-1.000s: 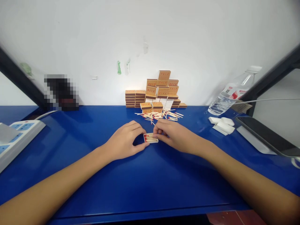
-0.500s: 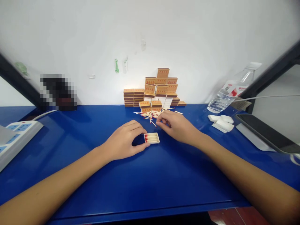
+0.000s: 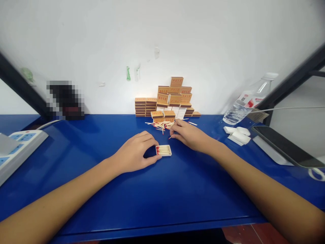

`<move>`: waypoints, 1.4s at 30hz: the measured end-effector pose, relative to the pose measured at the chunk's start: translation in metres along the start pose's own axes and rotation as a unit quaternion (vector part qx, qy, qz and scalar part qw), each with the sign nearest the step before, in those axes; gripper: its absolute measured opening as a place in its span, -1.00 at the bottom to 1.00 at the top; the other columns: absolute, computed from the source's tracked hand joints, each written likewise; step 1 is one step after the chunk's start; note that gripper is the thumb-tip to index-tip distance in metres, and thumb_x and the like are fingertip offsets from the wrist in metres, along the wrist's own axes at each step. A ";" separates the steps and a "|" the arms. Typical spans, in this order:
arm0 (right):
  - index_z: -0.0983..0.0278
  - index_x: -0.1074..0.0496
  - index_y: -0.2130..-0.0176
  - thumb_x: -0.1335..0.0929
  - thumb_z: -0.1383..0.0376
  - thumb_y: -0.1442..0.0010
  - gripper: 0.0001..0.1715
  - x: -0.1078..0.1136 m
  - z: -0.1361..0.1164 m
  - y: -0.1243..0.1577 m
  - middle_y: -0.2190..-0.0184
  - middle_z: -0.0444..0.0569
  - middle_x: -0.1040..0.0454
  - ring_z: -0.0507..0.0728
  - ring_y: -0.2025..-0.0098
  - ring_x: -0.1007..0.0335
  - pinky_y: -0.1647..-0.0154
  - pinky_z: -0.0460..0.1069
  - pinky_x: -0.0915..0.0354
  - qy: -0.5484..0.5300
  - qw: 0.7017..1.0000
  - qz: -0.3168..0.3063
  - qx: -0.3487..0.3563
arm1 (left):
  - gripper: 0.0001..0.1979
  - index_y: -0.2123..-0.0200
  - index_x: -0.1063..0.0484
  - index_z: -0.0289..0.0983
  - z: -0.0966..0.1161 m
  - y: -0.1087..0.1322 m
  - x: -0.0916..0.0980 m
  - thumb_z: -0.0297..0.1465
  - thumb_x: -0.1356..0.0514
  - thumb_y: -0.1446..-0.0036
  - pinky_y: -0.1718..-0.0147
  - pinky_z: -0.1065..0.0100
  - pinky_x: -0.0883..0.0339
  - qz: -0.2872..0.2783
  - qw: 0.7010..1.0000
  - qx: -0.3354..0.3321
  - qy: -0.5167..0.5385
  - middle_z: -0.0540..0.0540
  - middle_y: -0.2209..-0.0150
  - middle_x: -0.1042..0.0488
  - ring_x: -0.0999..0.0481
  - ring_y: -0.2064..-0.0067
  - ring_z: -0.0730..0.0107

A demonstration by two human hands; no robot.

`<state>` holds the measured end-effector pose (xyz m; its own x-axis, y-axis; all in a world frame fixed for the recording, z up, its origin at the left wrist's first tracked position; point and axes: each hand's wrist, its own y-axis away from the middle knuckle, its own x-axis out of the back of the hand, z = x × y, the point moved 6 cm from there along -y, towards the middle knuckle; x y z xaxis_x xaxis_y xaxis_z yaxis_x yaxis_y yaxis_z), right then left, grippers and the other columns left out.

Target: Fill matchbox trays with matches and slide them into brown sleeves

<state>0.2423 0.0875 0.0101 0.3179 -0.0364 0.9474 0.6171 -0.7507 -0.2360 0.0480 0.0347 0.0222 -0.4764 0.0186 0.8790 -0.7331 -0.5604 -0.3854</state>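
Between the thumb and fingers of my left hand is a small white matchbox tray, resting on the blue table. Matches lie side by side in it, red heads toward my left hand. To its upper right, my right hand pinches a match, its red tip showing below the fingertips. Just beyond that hand is a loose heap of matches. Behind the heap, several orange-brown matchboxes stand stacked against the wall.
A tilted water bottle leans at the right, behind white box pieces and a phone. A white power strip sits at the left, near a pixelated dark object. The blue table has its edge toward me.
My right hand has closed on a match that lay at the near edge of the heap and lifted it slightly. The left hand keeps its hold on the tray.
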 end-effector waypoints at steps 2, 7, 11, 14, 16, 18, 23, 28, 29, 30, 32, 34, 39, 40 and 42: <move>0.25 -0.41 0.20 -0.28 0.27 -0.44 -0.84 0.000 0.003 0.001 0.14 0.09 -0.37 0.23 0.14 -0.35 0.09 0.11 -0.33 0.004 1.000 -0.010 -0.007 | -0.77 0.08 -0.54 -0.25 -0.001 0.000 0.000 -0.23 -0.28 -0.32 0.02 0.10 -0.45 0.005 1.000 0.001 -0.004 -0.13 0.15 -0.57 -0.51 0.08 0.16; 0.23 -0.35 0.21 -0.24 0.28 -0.46 -0.83 0.005 -0.009 0.004 0.16 0.08 -0.40 0.24 0.09 -0.34 0.04 0.14 -0.31 -0.042 0.999 0.000 -0.001 | -0.78 0.10 -0.52 -0.26 -0.003 0.000 0.000 -0.24 -0.30 -0.30 0.01 0.09 -0.46 0.019 0.999 0.013 -0.023 -0.13 0.13 -0.59 -0.51 0.06 0.15; 0.22 -0.36 0.17 -0.24 0.28 -0.48 -0.85 0.010 -0.044 0.007 0.14 0.05 -0.39 0.20 0.07 -0.33 0.02 0.11 -0.33 -0.099 0.995 0.023 0.015 | -0.77 0.10 -0.50 -0.27 -0.005 0.000 0.000 -0.25 -0.31 -0.29 0.02 0.09 -0.46 0.021 0.999 0.018 -0.020 -0.13 0.13 -0.59 -0.52 0.06 0.14; 0.23 -0.38 0.19 -0.25 0.31 -0.46 -0.85 0.008 -0.068 0.009 0.10 0.09 -0.37 0.23 0.01 -0.31 -0.06 0.16 -0.34 -0.076 0.995 0.040 0.051 | -0.79 0.12 -0.49 -0.27 -0.004 0.000 0.000 -0.25 -0.29 -0.30 0.04 0.09 -0.47 0.017 0.999 0.020 -0.018 -0.14 0.15 -0.58 -0.52 0.07 0.14; 0.24 -0.39 0.22 -0.26 0.33 -0.46 -0.83 0.005 -0.075 0.010 0.08 0.12 -0.38 0.26 -0.05 -0.31 -0.10 0.20 -0.34 -0.055 0.995 0.043 0.070 | -0.80 0.14 -0.49 -0.27 -0.004 0.000 0.001 -0.25 -0.28 -0.30 0.04 0.09 -0.47 0.020 0.999 0.019 -0.018 -0.14 0.16 -0.58 -0.52 0.07 0.13; 0.24 -0.41 0.23 -0.27 0.32 -0.46 -0.81 0.004 -0.076 0.010 0.06 0.14 -0.39 0.27 -0.06 -0.32 -0.10 0.22 -0.35 -0.053 0.995 0.040 0.072 | -0.80 0.13 -0.49 -0.27 -0.004 0.000 0.001 -0.26 -0.29 -0.30 0.04 0.09 -0.46 0.023 0.999 0.017 -0.019 -0.15 0.16 -0.57 -0.51 0.07 0.13; 0.24 -0.45 0.22 -0.30 0.30 -0.45 -0.82 0.006 -0.067 0.011 0.05 0.12 -0.42 0.26 -0.07 -0.33 -0.12 0.22 -0.36 -0.069 0.994 0.054 0.072 | -0.79 0.12 -0.49 -0.27 -0.004 -0.001 0.000 -0.25 -0.28 -0.31 0.03 0.08 -0.47 0.019 0.999 0.020 -0.017 -0.14 0.15 -0.58 -0.52 0.07 0.13; 0.24 -0.45 0.26 -0.34 0.33 -0.42 -0.85 0.002 -0.061 0.012 0.07 0.09 -0.43 0.23 -0.04 -0.34 -0.08 0.16 -0.37 -0.073 0.994 0.039 0.070 | -0.78 0.09 -0.49 -0.27 -0.003 -0.001 0.001 -0.25 -0.29 -0.30 0.02 0.08 -0.47 0.020 0.999 0.018 -0.019 -0.15 0.14 -0.59 -0.52 0.06 0.12; 0.24 -0.45 0.26 -0.35 0.33 -0.41 -0.85 0.002 -0.061 0.012 0.07 0.09 -0.43 0.23 -0.03 -0.35 -0.07 0.15 -0.37 -0.076 0.994 0.036 0.069 | -0.78 0.09 -0.49 -0.27 -0.003 -0.001 0.001 -0.26 -0.29 -0.30 0.02 0.08 -0.47 0.019 0.999 0.017 -0.020 -0.15 0.14 -0.59 -0.52 0.06 0.12; 0.24 -0.45 0.26 -0.35 0.33 -0.41 -0.86 0.002 -0.061 0.012 0.07 0.09 -0.43 0.22 -0.02 -0.35 -0.06 0.14 -0.37 -0.080 0.994 0.036 0.069 | -0.79 0.10 -0.49 -0.27 -0.002 -0.001 0.001 -0.26 -0.29 -0.30 0.02 0.08 -0.46 0.017 1.000 0.016 -0.020 -0.15 0.14 -0.59 -0.52 0.06 0.12; 0.23 -0.45 0.25 -0.36 0.33 -0.41 -0.87 0.004 -0.060 0.010 0.10 0.07 -0.44 0.22 0.00 -0.36 -0.05 0.13 -0.36 -0.088 0.993 0.045 0.070 | -0.79 0.10 -0.49 -0.27 -0.001 -0.001 0.001 -0.27 -0.29 -0.30 0.02 0.09 -0.46 0.014 1.000 0.012 -0.016 -0.14 0.14 -0.58 -0.52 0.06 0.13; 0.22 -0.45 0.22 -0.34 0.32 -0.42 -0.89 0.009 -0.055 0.009 0.15 0.05 -0.46 0.21 0.04 -0.36 -0.03 0.13 -0.36 -0.089 0.991 0.073 0.067 | -0.79 0.09 -0.49 -0.26 0.000 -0.001 0.001 -0.26 -0.29 -0.31 0.01 0.10 -0.45 0.013 1.000 0.005 -0.007 -0.14 0.13 -0.58 -0.51 0.07 0.15; 0.22 -0.47 -0.04 -0.22 0.41 -0.45 -0.69 0.011 -0.028 0.003 0.10 0.12 -0.45 0.27 0.03 -0.35 -0.03 0.21 -0.35 -0.012 0.993 0.107 0.042 | -0.78 0.06 -0.51 -0.25 0.002 0.000 0.000 -0.25 -0.28 -0.32 -0.03 0.08 -0.44 0.008 1.000 -0.007 0.006 -0.14 0.10 -0.57 -0.51 0.04 0.14; 0.22 -0.46 -0.11 -0.20 0.43 -0.45 -0.62 0.008 -0.023 0.002 0.08 0.15 -0.44 0.27 0.02 -0.34 -0.03 0.21 -0.35 0.004 0.994 0.099 0.044 | -0.78 0.07 -0.51 -0.25 0.002 0.000 -0.001 -0.25 -0.28 -0.32 -0.02 0.09 -0.44 0.003 1.000 -0.005 0.007 -0.14 0.10 -0.58 -0.51 0.04 0.14; 0.23 -0.45 -0.19 -0.19 0.44 -0.44 -0.55 0.000 -0.016 -0.001 0.06 0.17 -0.42 0.27 0.02 -0.33 -0.03 0.21 -0.36 0.024 0.995 0.082 0.054 | -0.79 0.08 -0.52 -0.24 0.001 0.000 -0.002 -0.25 -0.28 -0.32 0.00 0.09 -0.45 -0.005 1.000 0.002 0.006 -0.14 0.12 -0.58 -0.52 0.05 0.14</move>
<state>0.2306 0.0777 0.0135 0.3878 -0.1854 0.9029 0.6346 -0.6567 -0.4074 0.0498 0.0336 0.0209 -0.4756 0.0342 0.8790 -0.7355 -0.5637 -0.3760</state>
